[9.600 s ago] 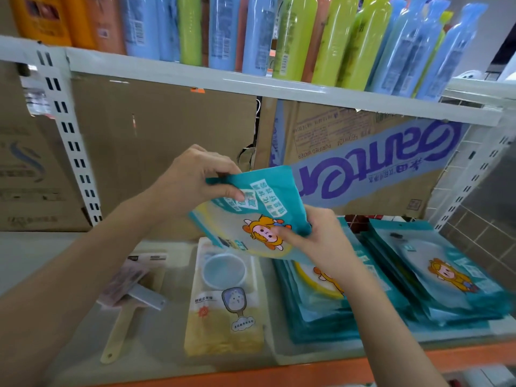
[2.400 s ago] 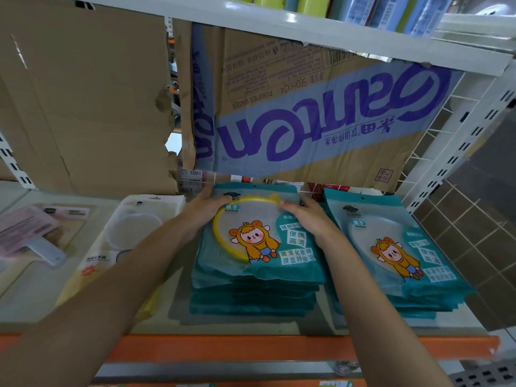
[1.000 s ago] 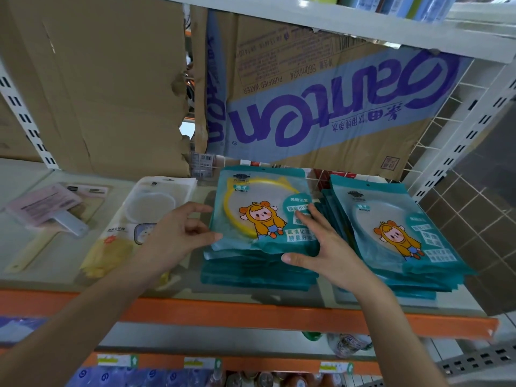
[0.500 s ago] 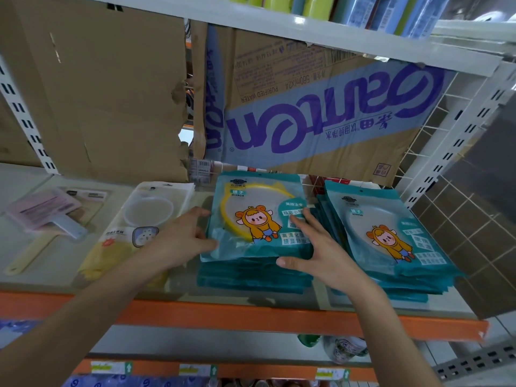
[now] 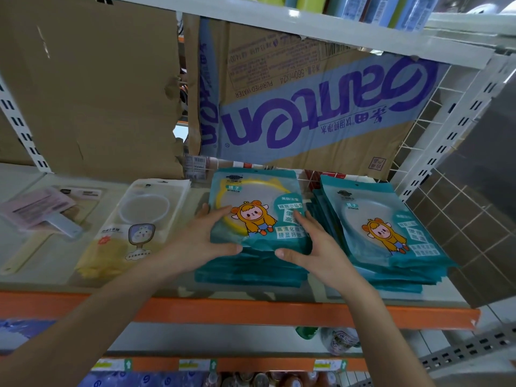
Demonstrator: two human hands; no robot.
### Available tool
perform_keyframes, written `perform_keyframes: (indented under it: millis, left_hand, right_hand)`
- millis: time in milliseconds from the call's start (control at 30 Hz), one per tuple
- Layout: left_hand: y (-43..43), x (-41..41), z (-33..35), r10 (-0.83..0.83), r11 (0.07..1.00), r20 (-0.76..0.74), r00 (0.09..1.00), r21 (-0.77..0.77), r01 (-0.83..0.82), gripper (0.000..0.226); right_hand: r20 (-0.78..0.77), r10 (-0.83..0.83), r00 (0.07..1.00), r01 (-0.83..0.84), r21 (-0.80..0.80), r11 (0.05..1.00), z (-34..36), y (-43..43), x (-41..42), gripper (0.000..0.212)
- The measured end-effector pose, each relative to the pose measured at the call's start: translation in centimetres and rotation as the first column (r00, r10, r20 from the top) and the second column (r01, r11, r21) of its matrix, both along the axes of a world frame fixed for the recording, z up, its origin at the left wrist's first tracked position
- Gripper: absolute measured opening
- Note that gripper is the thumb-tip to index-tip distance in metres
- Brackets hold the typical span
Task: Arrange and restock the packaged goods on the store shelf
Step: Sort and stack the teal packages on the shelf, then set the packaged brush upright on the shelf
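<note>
Two stacks of teal mirror packs with a cartoon figure lie on the shelf (image 5: 251, 311). On the middle stack (image 5: 257, 202) the top pack shows a yellow ring. My left hand (image 5: 203, 241) lies at this pack's left side, fingers straight on top and thumb along the front edge. My right hand (image 5: 315, 247) mirrors it at the right side, fingers flat on the pack, thumb at the front edge. The right stack (image 5: 374, 219) sits close beside, untouched.
A white and yellow mirror pack (image 5: 134, 219) and a pink pack with a handled item (image 5: 42, 210) lie to the left. A printed cardboard box (image 5: 307, 107) and brown cardboard (image 5: 97, 93) stand behind. The upper shelf (image 5: 307, 26) carries bottles. A wire grid (image 5: 413, 152) closes the right side.
A teal pack I held earlier now lies on top of the middle stack. In the last second both hands closed in on the top pack's sides, the left sliding onto its left edge.
</note>
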State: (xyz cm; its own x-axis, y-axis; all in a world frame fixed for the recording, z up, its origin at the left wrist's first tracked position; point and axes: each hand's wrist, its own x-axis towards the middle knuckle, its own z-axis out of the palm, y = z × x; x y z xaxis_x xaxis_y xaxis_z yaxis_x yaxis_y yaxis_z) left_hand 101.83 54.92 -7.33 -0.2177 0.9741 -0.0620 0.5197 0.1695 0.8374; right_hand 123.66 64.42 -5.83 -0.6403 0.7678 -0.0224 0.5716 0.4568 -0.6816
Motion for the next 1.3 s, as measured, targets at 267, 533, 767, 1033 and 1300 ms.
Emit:
perform_keyframes:
  millis: [267,533,767,1033,1300]
  left_hand:
    - [0.1,0.7,-0.3,0.07,0.997,0.037,0.997,0.031,-0.071,0.083]
    - [-0.9,-1.8,2.8,0.085,0.98,0.005,0.996,0.179,-0.085,0.063]
    - [-2.6,-8.3,3.5,0.141,0.987,-0.458,0.878,0.134,-0.089,0.092]
    - [-12.4,-17.3,3.4,0.135,0.99,-0.594,0.793,0.053,-0.129,0.106]
    - [-21.5,-26.5,1.9,0.144,0.967,-0.569,0.81,-0.092,-0.237,0.095]
  right_hand:
    - [-0.022,-0.016,1.0,0.015,-0.042,0.999,0.2,0.2,0.3,0.119]
    - [0.043,-0.018,0.999,0.012,0.126,0.992,1.8,0.7,-0.5,0.111]
    - [0.181,0.026,0.983,-0.083,0.315,0.945,3.4,-2.5,-6.3,0.087]
    - [0.19,0.07,0.979,-0.131,0.327,0.936,3.4,-10.6,-16.7,0.081]
    - [0.217,0.185,0.959,-0.239,0.261,0.935,1.1,-17.7,-27.9,0.078]
